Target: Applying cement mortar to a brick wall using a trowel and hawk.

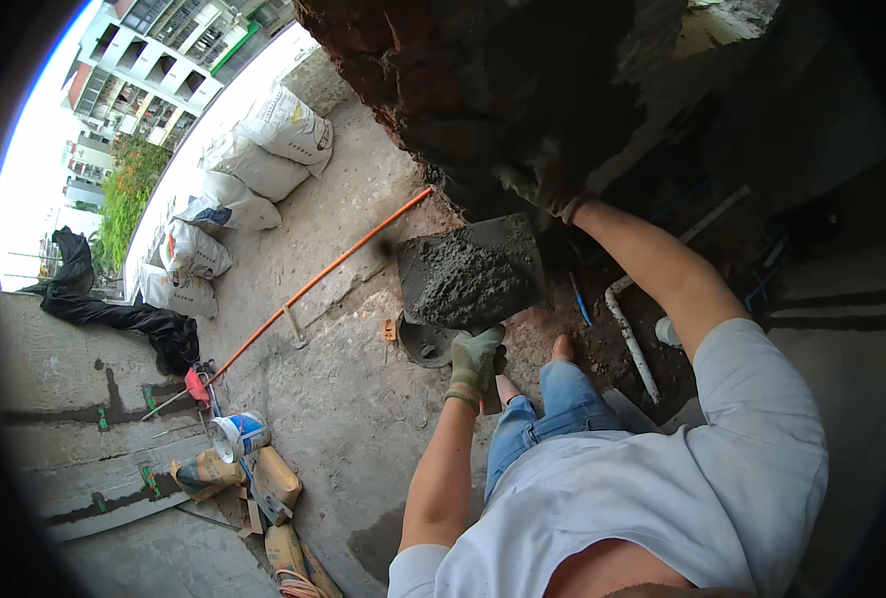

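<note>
My left hand (474,363), in a pale green work glove, is closed round the near edge or handle of a dark mortar board (523,239). A heap of wet grey mortar (468,279) lies on the board. My right hand (555,189), also gloved, is raised in front of the brick wall (388,70), beside a dark wet-looking patch (553,80). Its fingers look bent, but shadow and blur hide what they hold. Beneath the board stands a black bucket (421,347), partly covered by it, with some grey mix inside.
An orange pipe (328,270) lies slantwise over the concrete floor. Full white sacks (289,130) line the parapet on the left. A white-and-blue pail (241,436) stands near brown bags (279,478). White pipe (630,344) runs through rubble on the right.
</note>
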The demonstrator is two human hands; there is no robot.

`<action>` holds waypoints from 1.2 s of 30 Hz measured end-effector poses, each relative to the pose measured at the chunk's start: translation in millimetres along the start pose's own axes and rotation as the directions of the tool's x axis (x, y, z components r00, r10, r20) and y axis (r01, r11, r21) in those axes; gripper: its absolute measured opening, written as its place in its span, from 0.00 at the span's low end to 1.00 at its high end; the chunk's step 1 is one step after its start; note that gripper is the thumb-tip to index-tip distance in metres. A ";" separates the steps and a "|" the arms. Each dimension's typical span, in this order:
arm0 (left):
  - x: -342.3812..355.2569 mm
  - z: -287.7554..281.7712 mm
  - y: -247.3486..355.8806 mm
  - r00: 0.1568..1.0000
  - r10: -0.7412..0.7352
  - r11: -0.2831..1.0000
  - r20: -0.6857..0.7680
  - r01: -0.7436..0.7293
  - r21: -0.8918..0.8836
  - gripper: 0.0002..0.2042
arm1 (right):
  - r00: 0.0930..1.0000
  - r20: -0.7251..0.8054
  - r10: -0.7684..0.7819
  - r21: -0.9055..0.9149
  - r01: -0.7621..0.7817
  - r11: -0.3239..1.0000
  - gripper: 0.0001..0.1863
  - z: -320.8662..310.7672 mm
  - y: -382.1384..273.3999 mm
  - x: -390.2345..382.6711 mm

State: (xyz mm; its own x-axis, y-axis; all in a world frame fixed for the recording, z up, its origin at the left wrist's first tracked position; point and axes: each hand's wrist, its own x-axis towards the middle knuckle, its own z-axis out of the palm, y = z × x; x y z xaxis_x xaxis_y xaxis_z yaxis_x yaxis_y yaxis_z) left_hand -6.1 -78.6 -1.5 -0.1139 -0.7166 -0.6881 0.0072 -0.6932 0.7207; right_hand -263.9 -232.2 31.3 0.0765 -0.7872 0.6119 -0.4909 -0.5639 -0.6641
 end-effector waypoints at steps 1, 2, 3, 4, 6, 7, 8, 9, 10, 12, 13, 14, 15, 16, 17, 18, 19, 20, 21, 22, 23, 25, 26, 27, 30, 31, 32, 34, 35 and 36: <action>6.3 4.6 4.3 0.999 0.000 1.000 -0.035 0.000 -0.004 0.08 | 0.991 0.062 0.121 -0.037 -0.119 0.992 0.11 0.2 18.2 12.2; 14.8 7.8 10.9 0.998 0.004 1.000 -0.069 -0.005 -0.015 0.08 | 0.992 0.059 0.113 -0.023 -0.112 0.993 0.11 -3.0 26.4 22.5; 18.4 8.8 11.8 0.997 0.011 1.000 -0.078 -0.010 0.012 0.08 | 0.967 0.146 0.208 0.059 -0.219 0.974 0.12 -12.7 27.4 25.3; 20.9 9.8 12.1 0.996 0.007 1.000 -0.088 -0.006 0.009 0.08 | 0.926 0.240 0.293 0.126 -0.329 0.936 0.14 -21.7 27.2 27.2; 24.6 19.9 24.8 0.997 0.011 1.000 -0.079 -0.011 -0.004 0.09 | 0.927 0.256 0.275 0.053 -0.297 0.953 0.15 -42.8 30.7 33.3; 31.6 19.9 21.1 0.999 0.008 1.000 -0.042 -0.008 -0.007 0.09 | 0.926 0.273 0.259 -0.023 -0.263 0.964 0.15 -52.8 33.4 34.1; 35.2 22.7 24.9 0.999 0.012 1.000 -0.033 -0.012 -0.002 0.09 | 0.928 0.264 0.261 -0.029 -0.263 0.964 0.15 -64.5 43.4 33.5; 37.4 24.9 27.9 1.000 0.015 1.000 -0.018 -0.015 0.010 0.09 | 0.964 0.221 0.151 -0.177 -0.113 0.978 0.16 -76.3 54.1 28.6; 39.7 27.4 30.2 1.000 0.017 1.000 -0.002 -0.017 0.022 0.09 | 0.980 0.197 0.034 -0.328 0.033 0.944 0.16 -87.2 63.0 21.0; 42.8 21.9 24.8 0.999 0.035 0.999 -0.034 -0.035 -0.007 0.09 | 0.978 0.174 0.118 -0.321 -0.057 0.945 0.16 -99.6 44.0 15.2; 41.9 17.6 20.2 0.996 0.056 0.998 -0.063 -0.058 -0.033 0.09 | 0.969 0.146 0.200 -0.315 -0.146 0.938 0.15 -102.5 32.7 10.8; 42.0 17.8 19.6 0.997 0.055 0.998 -0.051 -0.057 -0.035 0.09 | 0.968 0.144 0.204 -0.326 -0.148 0.934 0.15 -107.6 28.2 2.7; 41.9 15.6 19.9 0.998 0.061 0.998 -0.018 -0.061 -0.032 0.08 | 0.957 0.163 0.240 -0.398 -0.159 0.903 0.14 -110.5 23.5 -5.8; 41.7 14.1 19.4 0.998 0.067 0.997 0.013 -0.066 -0.030 0.08 | 0.944 0.179 0.277 -0.467 -0.167 0.868 0.13 -111.3 19.2 -11.7; 43.7 14.0 17.5 0.997 0.070 0.997 0.024 -0.069 -0.030 0.08 | 0.945 0.172 0.278 -0.476 -0.167 0.863 0.13 -108.1 12.8 -11.5; 45.4 13.6 15.1 0.998 0.053 0.998 0.023 -0.051 -0.048 0.08 | 0.954 0.254 0.157 -0.585 0.023 0.811 0.15 -100.6 7.5 -8.8; 46.5 12.7 13.2 0.999 0.036 0.997 0.021 -0.034 -0.065 0.07 | 0.936 0.350 0.047 -0.662 0.211 0.719 0.17 -94.4 2.5 -5.1; 45.2 12.5 11.3 0.999 0.035 0.998 0.039 -0.032 -0.057 0.07 | 0.938 0.340 0.059 -0.676 0.201 0.709 0.17 -97.8 2.3 2.7; 44.1 12.0 11.7 0.997 0.042 0.998 0.063 -0.040 -0.039 0.07 | 0.917 0.352 0.186 -0.748 0.156 0.645 0.18 -107.7 7.1 21.5; 42.3 8.7 11.4 0.996 0.047 0.999 0.081 -0.045 -0.025 0.07 | 0.883 0.353 0.310 -0.809 0.121 0.575 0.19 -115.7 6.5 37.7; 39.6 0.5 7.8 0.996 0.042 0.999 0.076 -0.040 -0.027 0.07 | 0.876 0.364 0.317 -0.807 0.126 0.578 0.19 -122.2 -9.5 54.4; 32.0 -15.4 2.3 0.994 0.035 0.999 0.106 -0.034 -0.013 0.07 | 0.869 0.362 0.337 -0.813 0.117 0.571 0.20 -140.2 -30.3 73.7; 28.8 -18.7 4.2 0.991 0.036 0.999 0.128 -0.036 -0.005 0.07 | 0.893 0.327 0.309 -0.829 0.115 0.547 0.20 -158.5 -29.4 77.4; 23.6 -23.0 6.2 0.989 0.011 1.000 0.146 -0.011 0.004 0.07 | 0.913 0.302 0.274 -0.840 0.119 0.529 0.20 -167.8 -34.3 80.0; 13.5 -39.3 5.7 0.987 -0.025 1.000 0.160 0.022 0.022 0.07 | 0.897 0.175 0.406 -0.888 -0.034 0.459 0.19 -161.9 -66.5 58.0; 13.0 -44.5 5.7 0.988 -0.027 0.999 0.149 0.023 0.031 0.07 | 0.922 0.161 0.353 -0.851 -0.052 0.523 0.19 -155.0 -77.0 44.8; 12.5 -49.4 6.2 0.987 -0.034 0.999 0.155 0.030 0.024 0.07 | 0.942 0.142 0.303 -0.809 -0.066 0.585 0.19 -144.9 -88.9 27.4; 13.6 -59.4 7.9 0.984 -0.061 0.997 0.165 0.053 0.050 0.06 | 0.944 0.066 0.323 -0.701 -0.187 0.688 0.19 -104.8 -117.8 -10.6; 12.2 -59.2 10.5 0.991 -0.044 0.998 0.129 0.038 0.050 0.06 | 0.933 0.056 0.355 -0.598 -0.254 0.760 0.19 -75.7 -126.7 -36.0; 13.7 -63.1 12.6 0.983 -0.049 0.997 0.179 0.037 0.065 0.07 | 0.920 0.047 0.390 -0.488 -0.319 0.812 0.19 -53.1 -136.9 -58.5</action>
State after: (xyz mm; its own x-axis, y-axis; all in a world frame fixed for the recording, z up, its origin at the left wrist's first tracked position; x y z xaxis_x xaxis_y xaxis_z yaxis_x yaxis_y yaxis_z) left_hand 55.2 -102.0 -7.2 -0.2900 -0.6567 -0.6961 -0.0613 -0.7132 0.6983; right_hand -247.2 -95.7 109.3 -0.0805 -0.9555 0.2839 -0.8467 -0.0847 -0.5253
